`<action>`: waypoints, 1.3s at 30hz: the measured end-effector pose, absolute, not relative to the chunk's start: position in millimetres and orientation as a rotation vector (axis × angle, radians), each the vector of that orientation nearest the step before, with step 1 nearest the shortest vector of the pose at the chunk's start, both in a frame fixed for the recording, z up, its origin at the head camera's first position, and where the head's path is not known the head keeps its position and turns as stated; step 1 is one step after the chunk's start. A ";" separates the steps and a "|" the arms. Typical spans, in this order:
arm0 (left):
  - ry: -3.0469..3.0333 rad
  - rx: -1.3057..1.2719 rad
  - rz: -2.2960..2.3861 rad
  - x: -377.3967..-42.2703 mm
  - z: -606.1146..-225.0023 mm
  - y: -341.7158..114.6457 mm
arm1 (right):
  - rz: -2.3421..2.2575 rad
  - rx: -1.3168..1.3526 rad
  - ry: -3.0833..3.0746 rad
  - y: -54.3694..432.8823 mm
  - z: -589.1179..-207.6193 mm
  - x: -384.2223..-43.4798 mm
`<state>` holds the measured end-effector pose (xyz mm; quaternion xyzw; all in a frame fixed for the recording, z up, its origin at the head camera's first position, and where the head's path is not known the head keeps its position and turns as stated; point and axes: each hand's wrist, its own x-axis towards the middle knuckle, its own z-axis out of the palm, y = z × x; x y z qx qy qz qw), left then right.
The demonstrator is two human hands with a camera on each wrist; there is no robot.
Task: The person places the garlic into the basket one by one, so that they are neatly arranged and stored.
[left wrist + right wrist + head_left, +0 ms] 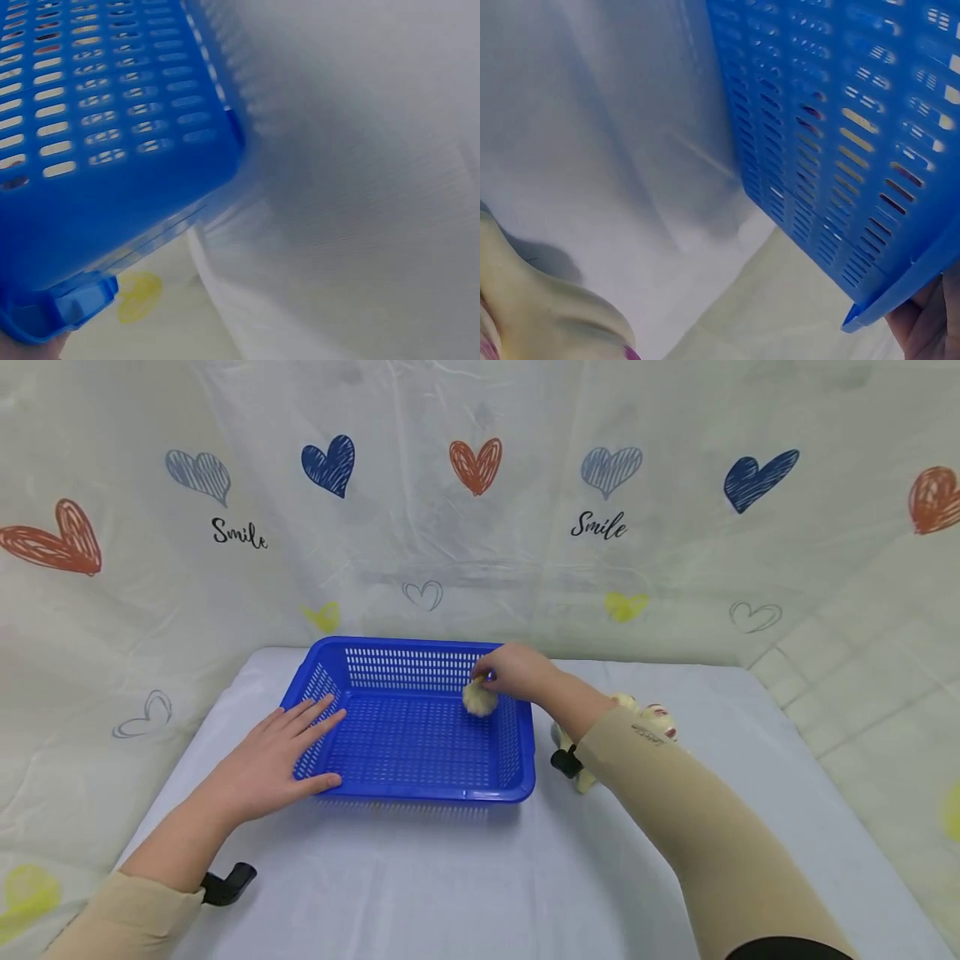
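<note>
A blue plastic basket (420, 794) with slotted walls stands on the white-covered table. Inside its right end, a pale garlic bulb (480, 700) hangs by its stem from my right hand (521, 672), which pinches it between thumb and fingers. My left hand (273, 764) lies over the basket's left rim, fingers straight and spread. Outside the basket on the right, several more garlic bulbs (659, 720) with purple streaks are partly covered by my right forearm. One garlic bulb (555, 322) shows large in the right wrist view, where the basket wall (817, 150) hides the held bulb.
A white cloth (420, 893) covers the table. Behind it hangs a pale sheet (525, 560) printed with hearts and the word Smile. Black straps with small mounts (228, 885) sit at both wrists. The basket's outer wall (90, 180) fills much of the left wrist view.
</note>
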<state>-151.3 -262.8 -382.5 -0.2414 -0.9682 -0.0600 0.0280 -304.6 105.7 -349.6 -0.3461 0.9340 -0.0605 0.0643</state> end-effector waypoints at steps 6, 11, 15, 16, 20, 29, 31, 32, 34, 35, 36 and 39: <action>-2.990 -0.756 -0.175 -150.8 -383.8 -262.6 | -0.010 -1.081 2.814 102.4 -353.6 -307.4; -2.993 -0.753 -0.161 -151.4 -384.6 -263.4 | 0.082 -1.108 2.820 101.9 -355.2 -310.0; -2.987 -0.754 -0.155 -151.1 -385.1 -263.9 | 0.079 -1.111 2.831 102.4 -354.1 -310.5; -2.985 -0.753 -0.154 -151.2 -385.5 -263.8 | 0.078 -1.109 2.830 102.4 -353.8 -310.6; -2.979 -0.748 -0.166 -151.6 -386.4 -263.8 | 0.099 -1.098 2.821 101.9 -353.1 -310.6; -2.982 -0.758 -0.161 -151.4 -385.5 -263.3 | 0.111 -1.087 2.817 101.4 -351.5 -310.7; -2.988 -0.757 -0.163 -151.1 -385.0 -263.0 | 0.073 -1.084 2.827 102.7 -348.8 -309.4; -2.988 -0.758 -0.160 -151.1 -384.9 -262.8 | 0.061 -1.083 2.832 103.5 -347.4 -308.7; -2.991 -0.755 -0.161 -151.3 -385.2 -262.7 | 0.014 -1.074 2.840 105.4 -344.1 -307.0; -2.993 -0.752 -0.163 -151.1 -385.0 -262.6 | -0.001 -1.069 2.845 106.3 -342.0 -305.8; -2.994 -0.751 -0.165 -150.8 -384.8 -262.5 | -0.018 -1.068 2.850 107.5 -339.8 -304.6; -2.994 -0.749 -0.165 -150.3 -384.7 -262.4 | -0.080 -1.074 2.864 111.7 -332.6 -300.6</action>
